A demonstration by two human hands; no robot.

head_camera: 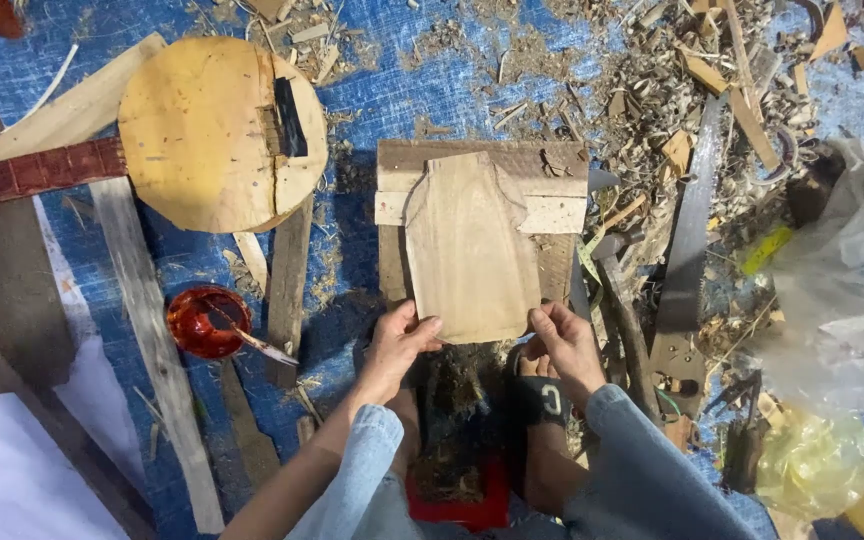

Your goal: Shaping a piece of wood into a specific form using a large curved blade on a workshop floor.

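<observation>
Wood cutout sits frame centre, flat on wood block. Left hand and right hand apart, each pinching a bottom corner. Looks like lining-up step; next move probably needs steady grip. Saw right, red bowl left, round instrument body upper left. Shavings everywhere.

Cut wooden panel lies on a wood block, centre of the tarp-covered floor. Left hand and right hand grip the panel's near edge, one at each corner. Round-bodied instrument lies far left, its neck running off left. Small bowl sits left of the left hand. Handsaw lies right of the block, shavings behind it, plastic bags at far right.
</observation>
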